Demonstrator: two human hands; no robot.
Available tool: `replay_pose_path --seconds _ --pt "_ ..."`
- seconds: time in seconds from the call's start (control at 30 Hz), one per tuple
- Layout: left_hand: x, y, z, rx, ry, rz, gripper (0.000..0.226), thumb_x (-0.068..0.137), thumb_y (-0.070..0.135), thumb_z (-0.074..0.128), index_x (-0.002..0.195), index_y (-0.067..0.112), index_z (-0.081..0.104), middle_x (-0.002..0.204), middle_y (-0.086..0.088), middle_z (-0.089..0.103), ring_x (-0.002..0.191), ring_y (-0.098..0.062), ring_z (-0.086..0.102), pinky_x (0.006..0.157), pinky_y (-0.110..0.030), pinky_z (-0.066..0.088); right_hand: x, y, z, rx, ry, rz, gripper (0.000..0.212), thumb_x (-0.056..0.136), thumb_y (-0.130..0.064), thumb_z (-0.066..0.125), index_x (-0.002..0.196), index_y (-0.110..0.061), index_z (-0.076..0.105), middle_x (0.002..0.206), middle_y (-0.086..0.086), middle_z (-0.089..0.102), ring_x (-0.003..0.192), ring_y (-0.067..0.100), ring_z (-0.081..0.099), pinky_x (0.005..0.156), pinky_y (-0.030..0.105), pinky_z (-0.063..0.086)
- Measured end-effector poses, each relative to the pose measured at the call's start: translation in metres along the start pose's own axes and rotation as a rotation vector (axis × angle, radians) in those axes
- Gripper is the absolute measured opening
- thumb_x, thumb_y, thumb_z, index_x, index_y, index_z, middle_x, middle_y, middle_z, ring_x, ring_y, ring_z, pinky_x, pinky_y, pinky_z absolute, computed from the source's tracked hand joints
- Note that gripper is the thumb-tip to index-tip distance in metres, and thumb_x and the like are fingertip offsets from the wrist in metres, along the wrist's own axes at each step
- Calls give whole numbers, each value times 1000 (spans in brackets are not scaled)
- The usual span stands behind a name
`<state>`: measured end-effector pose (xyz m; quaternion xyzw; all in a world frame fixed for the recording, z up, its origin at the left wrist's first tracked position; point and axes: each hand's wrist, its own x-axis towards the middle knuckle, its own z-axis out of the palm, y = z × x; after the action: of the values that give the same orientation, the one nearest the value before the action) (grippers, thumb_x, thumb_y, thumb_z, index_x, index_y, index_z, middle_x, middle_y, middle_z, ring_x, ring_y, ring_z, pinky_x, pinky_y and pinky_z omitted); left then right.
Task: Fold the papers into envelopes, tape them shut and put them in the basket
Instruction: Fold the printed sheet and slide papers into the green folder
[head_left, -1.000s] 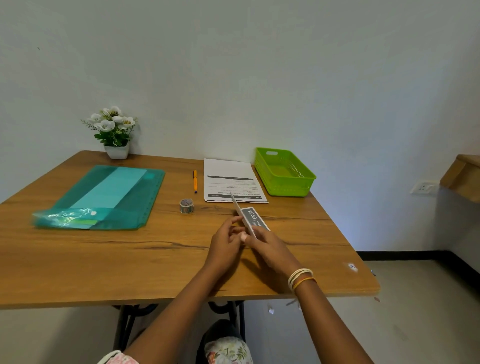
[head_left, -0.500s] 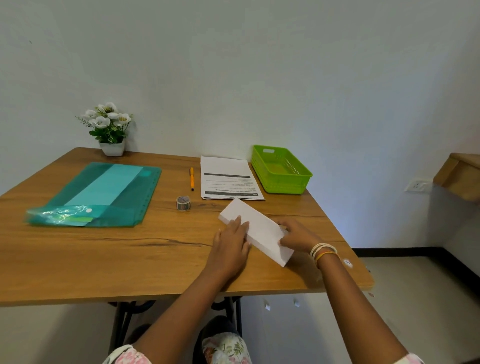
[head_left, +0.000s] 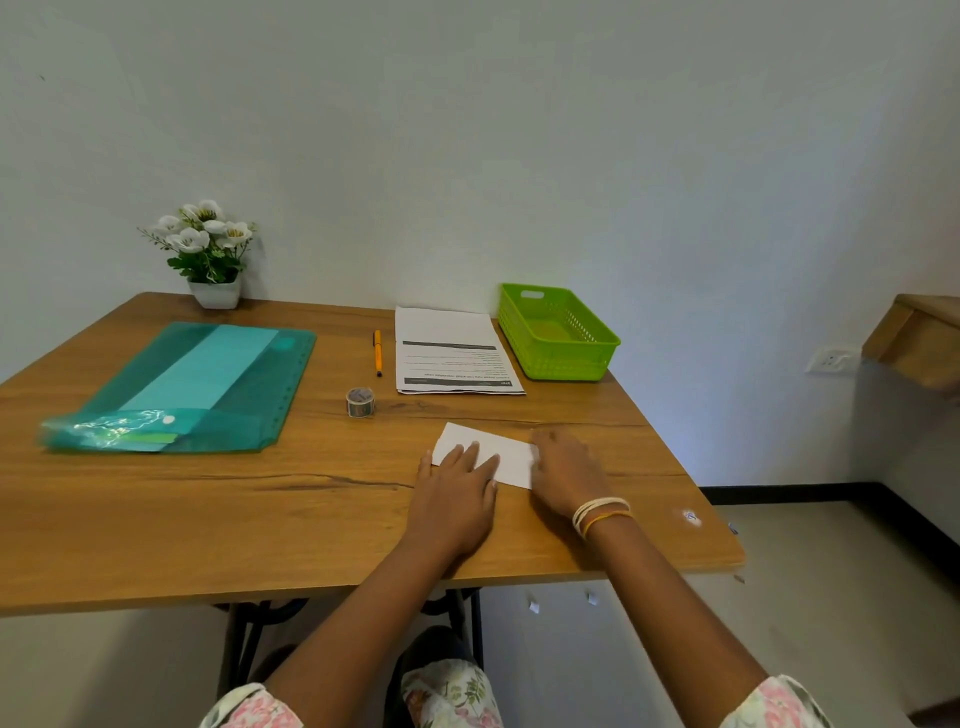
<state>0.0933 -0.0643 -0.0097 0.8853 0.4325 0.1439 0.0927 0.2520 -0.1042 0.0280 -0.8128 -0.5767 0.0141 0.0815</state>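
Note:
A folded white paper (head_left: 506, 451) lies flat on the wooden table (head_left: 208, 509), blank side up. My left hand (head_left: 457, 488) presses flat on its near left part, fingers spread. My right hand (head_left: 563, 470) rests on the paper's right end, slightly blurred. A stack of printed papers (head_left: 452, 349) lies further back. The green basket (head_left: 558, 332) stands at the back right corner; nothing shows inside it. A small roll of tape (head_left: 360, 401) sits left of the papers.
An orange pen (head_left: 378, 352) lies beside the paper stack. A teal plastic folder (head_left: 182, 389) covers the left of the table. A white flower pot (head_left: 213, 260) stands at the back left. The table's right edge is close to my right wrist.
The folded paper went from held upright on edge, printed side showing, to lying flat with the blank side up. Both hands have come down onto it.

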Motion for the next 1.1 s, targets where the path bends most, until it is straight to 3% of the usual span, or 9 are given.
replay_pose_path --seconds 0.1,0.2,0.37,0.47,0.63,0.8,1.1 --pt "-1 1 0 25 -37 7 51 101 42 18 152 34 17 161 6 11 148 -14 7 120 -48 2 -13 -18 19 96 6 -88 54 99 -32 32 149 -14 25 158 7 21 146 22 17 119 42 16" --pt "-2 2 -2 30 -48 -18 52 101 39 17 153 30 15 161 6 11 148 -12 7 120 -45 3 -16 -24 32 70 -44 -110 57 101 -38 23 153 -17 14 161 3 9 149 18 6 120 40 9" --pt "14 2 -8 156 22 68 49 102 33 25 149 21 30 156 0 29 143 -16 25 120 -42 5 -15 -22 35 52 -52 -134 57 101 -38 21 153 -17 11 161 0 7 149 16 5 121 39 8" --pt "29 -4 -8 61 -76 96 49 103 32 23 151 22 21 160 3 18 147 -12 13 120 -40 3 -16 -20 36 95 -30 -159 56 101 -36 22 153 -19 14 161 -1 11 148 13 8 120 37 9" --pt "37 -11 -3 102 -181 99 55 103 37 17 154 21 5 162 3 1 148 -12 1 120 -39 3 -12 -16 36 130 17 -102 54 101 -34 26 152 -18 20 159 -1 19 146 13 17 119 34 14" --pt "32 -25 -8 117 -187 61 56 102 39 16 154 22 2 162 3 -2 148 -12 -1 120 -37 3 -8 -12 37 88 -20 43 57 101 -36 23 153 -15 12 161 2 9 148 17 8 120 37 10" --pt "27 -35 -10 127 -187 -3 56 102 40 15 153 24 1 162 3 -1 148 -13 -2 121 -40 3 -24 32 31 60 2 243 59 100 -38 22 153 -14 13 161 3 10 148 20 7 120 39 10"
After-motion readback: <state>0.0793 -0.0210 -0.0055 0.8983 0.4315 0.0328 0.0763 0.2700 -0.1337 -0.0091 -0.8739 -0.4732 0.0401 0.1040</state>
